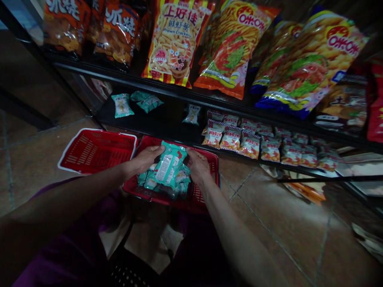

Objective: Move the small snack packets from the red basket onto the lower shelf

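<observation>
A teal snack packet [169,164] is held up by its top corners, its printed panel facing me. My left hand [150,156] pinches the left corner and my right hand [197,162] grips the right one. Beneath it, a red shopping basket [212,163] holds several more teal packets [183,179]. On the lower black shelf ahead lie a few teal packets, one upright at the left [122,105] and another lying beside it [146,101]. A darker small packet [192,114] stands farther right.
A second red basket [97,149] with a white rim sits at the left on the tiled floor [257,207]. Small white-and-orange packets [230,137] line the lower shelf. Prawn cracker bags [176,44] and other large bags stand above. A black shelf post [54,75] rises at left.
</observation>
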The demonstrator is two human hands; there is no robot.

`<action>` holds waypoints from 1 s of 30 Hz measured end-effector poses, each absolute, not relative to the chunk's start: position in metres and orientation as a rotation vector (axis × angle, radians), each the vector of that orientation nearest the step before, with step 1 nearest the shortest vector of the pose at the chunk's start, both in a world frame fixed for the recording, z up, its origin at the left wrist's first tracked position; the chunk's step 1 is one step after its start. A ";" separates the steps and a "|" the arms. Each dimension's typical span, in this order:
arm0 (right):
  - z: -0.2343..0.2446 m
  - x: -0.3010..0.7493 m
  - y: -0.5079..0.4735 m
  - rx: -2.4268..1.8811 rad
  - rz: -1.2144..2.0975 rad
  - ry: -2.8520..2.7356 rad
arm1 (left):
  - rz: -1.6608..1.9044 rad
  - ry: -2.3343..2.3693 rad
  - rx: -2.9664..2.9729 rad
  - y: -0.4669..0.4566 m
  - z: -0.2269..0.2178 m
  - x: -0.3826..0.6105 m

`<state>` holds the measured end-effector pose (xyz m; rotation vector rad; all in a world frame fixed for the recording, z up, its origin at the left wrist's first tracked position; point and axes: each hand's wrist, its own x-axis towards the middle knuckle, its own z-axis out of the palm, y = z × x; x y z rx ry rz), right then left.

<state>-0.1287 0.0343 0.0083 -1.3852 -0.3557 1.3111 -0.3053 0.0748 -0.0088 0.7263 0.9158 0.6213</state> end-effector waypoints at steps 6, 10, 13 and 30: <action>0.009 -0.128 0.036 -1.384 1.280 -0.303 | 0.543 0.922 0.738 0.071 -0.003 -0.305; 0.003 -0.125 0.038 -1.394 1.226 -0.384 | 0.501 0.884 0.725 0.067 -0.002 -0.304; 0.000 -0.123 0.039 -1.406 1.194 -0.410 | 0.445 0.860 0.706 0.064 -0.001 -0.304; 0.008 -0.116 0.041 -1.412 1.121 -0.283 | 0.424 0.828 0.646 0.057 0.016 -0.303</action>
